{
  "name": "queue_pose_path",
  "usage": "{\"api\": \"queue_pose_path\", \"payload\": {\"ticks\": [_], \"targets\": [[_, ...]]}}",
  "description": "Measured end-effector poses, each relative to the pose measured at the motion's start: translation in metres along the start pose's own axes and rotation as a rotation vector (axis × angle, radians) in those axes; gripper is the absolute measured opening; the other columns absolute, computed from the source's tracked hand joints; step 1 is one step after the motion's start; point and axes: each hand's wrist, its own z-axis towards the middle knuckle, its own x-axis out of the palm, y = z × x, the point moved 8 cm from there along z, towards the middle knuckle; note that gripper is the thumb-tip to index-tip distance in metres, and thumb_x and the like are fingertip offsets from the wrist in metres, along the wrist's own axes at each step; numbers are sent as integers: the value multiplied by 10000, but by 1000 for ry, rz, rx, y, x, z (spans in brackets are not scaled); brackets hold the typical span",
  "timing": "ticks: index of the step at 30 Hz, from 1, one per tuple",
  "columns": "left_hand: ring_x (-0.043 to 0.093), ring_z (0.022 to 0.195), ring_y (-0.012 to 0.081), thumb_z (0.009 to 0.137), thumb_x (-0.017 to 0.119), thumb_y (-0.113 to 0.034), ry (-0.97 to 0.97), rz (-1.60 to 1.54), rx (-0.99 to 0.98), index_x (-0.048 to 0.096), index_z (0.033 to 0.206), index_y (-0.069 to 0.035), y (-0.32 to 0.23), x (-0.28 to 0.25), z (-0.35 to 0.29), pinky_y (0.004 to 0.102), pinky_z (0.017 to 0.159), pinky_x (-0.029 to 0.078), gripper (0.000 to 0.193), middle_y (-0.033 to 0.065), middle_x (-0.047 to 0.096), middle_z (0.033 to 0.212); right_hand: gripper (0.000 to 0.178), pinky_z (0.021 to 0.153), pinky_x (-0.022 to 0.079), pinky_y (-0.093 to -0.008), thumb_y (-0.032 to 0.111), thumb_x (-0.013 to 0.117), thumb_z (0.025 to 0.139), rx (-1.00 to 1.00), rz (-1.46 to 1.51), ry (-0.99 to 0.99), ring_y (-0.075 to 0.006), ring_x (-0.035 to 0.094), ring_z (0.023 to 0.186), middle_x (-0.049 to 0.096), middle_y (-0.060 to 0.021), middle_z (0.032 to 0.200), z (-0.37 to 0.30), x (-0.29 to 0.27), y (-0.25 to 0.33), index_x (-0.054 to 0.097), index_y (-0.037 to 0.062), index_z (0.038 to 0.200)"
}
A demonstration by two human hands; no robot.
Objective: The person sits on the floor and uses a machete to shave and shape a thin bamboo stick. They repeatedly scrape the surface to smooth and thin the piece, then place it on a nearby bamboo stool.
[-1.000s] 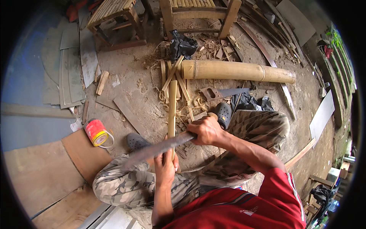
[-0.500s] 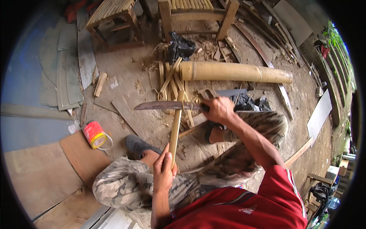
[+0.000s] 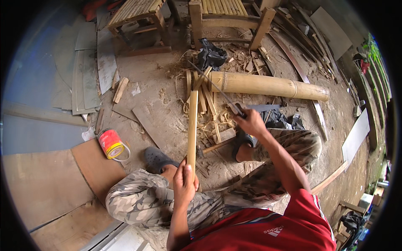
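Observation:
My left hand point(image 3: 184, 180) is wrapped round the lower end of a bamboo strip point(image 3: 192, 134), which points away from me. My right hand point(image 3: 250, 122) grips the dark handle of a machete point(image 3: 217, 89). Its blade, seen nearly edge-on, slants up and left, to the right of the strip and apart from most of it. Beyond lies a thick bamboo pole point(image 3: 268, 85) on its side, with several split bamboo pieces point(image 3: 202, 99) at its left end. Curled shavings point(image 3: 222, 120) litter the ground below them. A hand saw point(image 3: 261, 108) lies partly behind my right hand.
Two bamboo-slatted seats point(image 3: 226, 7) stand at the back. Black plastic point(image 3: 212, 54) lies beside the pole. A red and yellow can point(image 3: 111, 143) with a handle sits at left, near wooden boards point(image 3: 46, 180). Scrap wood point(image 3: 307, 37) is piled at back right. A hammer-like tool point(image 3: 215, 146) lies near my right foot.
The machete has come off the strip: its blade lay across it and now angles up to the right of it. The strip stands more upright in view, and the view has shifted slightly.

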Motion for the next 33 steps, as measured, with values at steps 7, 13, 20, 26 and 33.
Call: {"api": "queue_pose_path", "payload": {"ticks": [7, 13, 20, 26, 33], "targets": [[552, 795, 140, 1071, 305, -290, -144, 2, 223, 383, 1172, -52, -8, 21, 40, 284, 722, 450, 270, 112, 651, 931, 562, 473, 374, -292, 508, 757, 825, 25, 558, 532, -93, 493, 512, 523, 3, 583, -73, 65, 62, 701, -11, 1032], [476, 1327, 254, 1079, 292, -196, -20, -44, 431, 114, 1446, -32, -22, 42, 64, 392, 1127, 342, 440, 212, 516, 1392, 367, 461, 375, -268, 365, 769, 857, 44, 641, 500, -78, 487, 498, 520, 9, 577, -79, 73, 60, 671, 19, 928], [478, 1327, 275, 1039, 379, -147, 26, -236, 334, 483, 1325, -5, -12, 34, 62, 440, 1090, 411, 336, 179, 502, 1426, 216, 461, 402, -274, 217, 692, 929, 99, 1201, 371, -98, 486, 506, 510, 1, 614, -59, 51, 48, 629, 10, 915], [469, 1302, 446, 986, 347, -501, 686, -1224, -151, 418, 1394, 107, -1, 9, 40, 584, 1048, 425, 736, 309, 491, 1374, 207, 477, 402, -287, 255, 661, 949, 120, 1355, 276, -110, 462, 491, 465, 18, 614, -35, 13, 21, 590, 72, 883], [657, 547, 199, 1019, 365, -512, 873, -684, -322, 272, 1450, 116, 3, 46, 12, 232, 405, 498, 768, 305, 627, 1066, 252, 482, 397, -292, 293, 661, 949, 100, 1342, 213, -105, 453, 491, 457, 31, 626, -26, 0, 22, 579, 72, 861]]}}
